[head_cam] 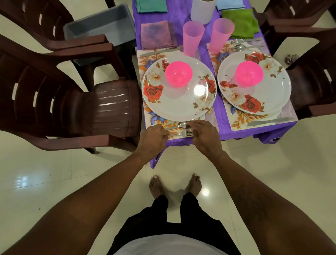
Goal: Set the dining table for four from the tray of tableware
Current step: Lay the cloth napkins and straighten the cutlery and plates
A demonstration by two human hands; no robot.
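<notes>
On the near-left floral placemat (147,63) sits a rose-patterned plate (178,100) with a pink bowl (178,74) on it. A spoon (181,126) and a fork (185,133) lie side by side between that plate and the table's near edge. My left hand (154,139) is at their handle ends, its fingertips pinching the fork's handle. My right hand (205,139) hovers over the other ends with fingers loosely bent, its fingertips touching the spoon's bowl. A knife (158,52) lies at the plate's far side.
The right setting has a plate (265,94), pink bowl (249,73), knife (271,121), fork and spoon (242,44). Two pink cups (192,37) (222,34), napkins and a white pot (203,8) stand farther back. A grey tray (102,25) sits left; brown chairs (65,100) flank the table.
</notes>
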